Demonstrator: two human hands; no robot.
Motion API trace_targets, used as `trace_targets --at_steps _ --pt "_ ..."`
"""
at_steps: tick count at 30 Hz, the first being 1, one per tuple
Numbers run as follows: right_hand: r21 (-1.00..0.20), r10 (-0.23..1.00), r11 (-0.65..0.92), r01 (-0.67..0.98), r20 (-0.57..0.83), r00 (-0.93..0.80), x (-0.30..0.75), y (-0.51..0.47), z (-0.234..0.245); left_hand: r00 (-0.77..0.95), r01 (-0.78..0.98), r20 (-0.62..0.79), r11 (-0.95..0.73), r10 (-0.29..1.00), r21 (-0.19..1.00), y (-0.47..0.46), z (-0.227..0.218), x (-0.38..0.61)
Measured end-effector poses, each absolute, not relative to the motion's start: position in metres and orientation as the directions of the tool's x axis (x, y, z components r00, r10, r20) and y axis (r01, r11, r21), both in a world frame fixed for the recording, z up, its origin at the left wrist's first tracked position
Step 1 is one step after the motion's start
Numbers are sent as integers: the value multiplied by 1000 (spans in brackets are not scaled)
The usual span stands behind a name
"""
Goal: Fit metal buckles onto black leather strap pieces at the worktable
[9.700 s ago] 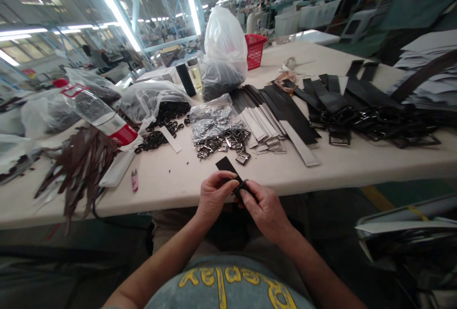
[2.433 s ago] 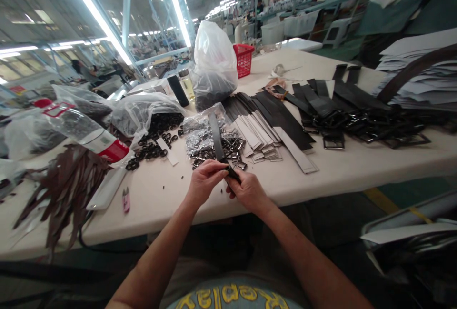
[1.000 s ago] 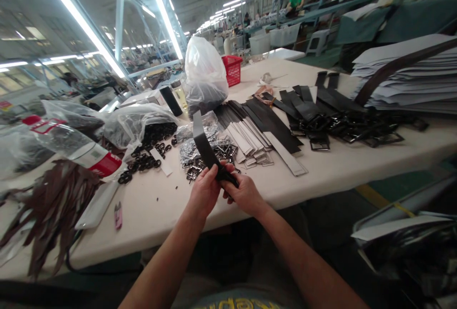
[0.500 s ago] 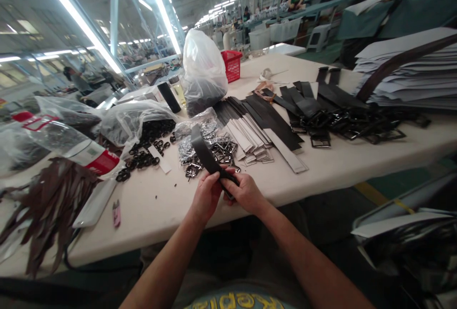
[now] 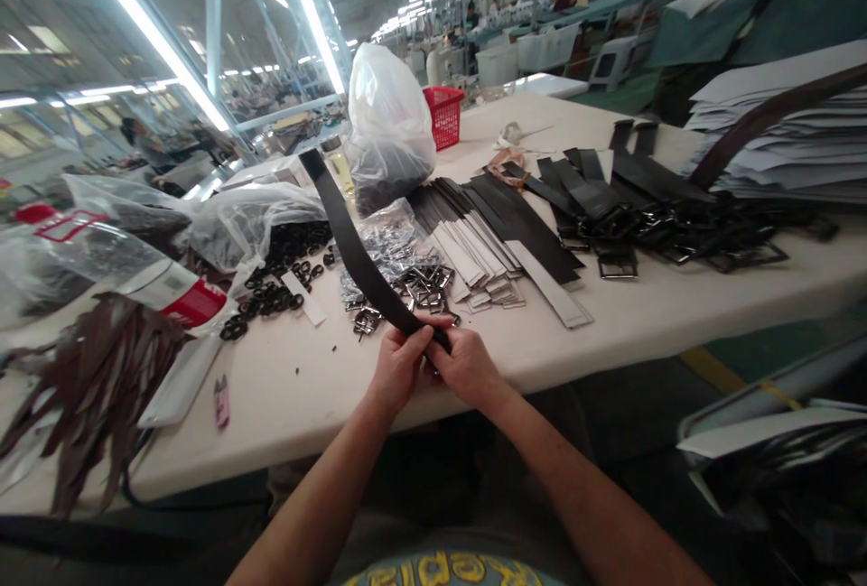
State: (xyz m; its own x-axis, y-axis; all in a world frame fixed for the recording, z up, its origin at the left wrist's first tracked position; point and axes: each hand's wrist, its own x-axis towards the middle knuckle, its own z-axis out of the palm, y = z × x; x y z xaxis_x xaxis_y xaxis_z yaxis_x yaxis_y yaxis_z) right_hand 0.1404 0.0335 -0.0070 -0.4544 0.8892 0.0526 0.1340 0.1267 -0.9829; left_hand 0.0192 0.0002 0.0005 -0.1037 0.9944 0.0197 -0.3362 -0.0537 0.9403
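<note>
Both the left hand and the right hand grip the lower end of a black strap near the front edge of the table; their fingers hide that end, while the rest curves up and leftward in front of the bagged buckles. The bottom edge crops yellow lettering on the shirt, and print on the red bottle label is too small to read.
</note>
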Motion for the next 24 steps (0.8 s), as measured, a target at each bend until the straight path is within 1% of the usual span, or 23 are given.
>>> trace_targets --at_steps 4,7,9,11,13,14,18,21,24 --pt "-969 880 219 111 147 -452 142 32 -9 -97 -311 21 -51 995 949 1 0 22" --pt "-969 872 229 87 165 -460 146 31 -8 -121 -359 6 -50 993 932 3 1 26" --pt "-974 852 223 27 181 -492 149 31 -7 -162 -388 20 -82 987 918 4 3 29" --pt "-968 816 246 -55 238 -526 152 32 -6 -194 -393 33 -109 980 913 4 3 30" --pt "-955 789 285 -81 281 -546 153 33 -7 -210 -400 33 -117 977 909 3 2 30" --pt "-955 784 292 -59 274 -557 153 33 -7 -220 -407 30 -119 975 905 3 2 30" --pt "-963 796 261 70 174 -580 148 32 -9 -306 -452 -16 -130 952 882 0 0 29" --pt "-974 816 216 69 141 -561 145 31 -9 -343 -499 -48 -139 938 855 0 2 29" --pt "-985 828 156 71 91 -553 145 31 -10 -290 -576 -89 -100 953 811 1 4 28"
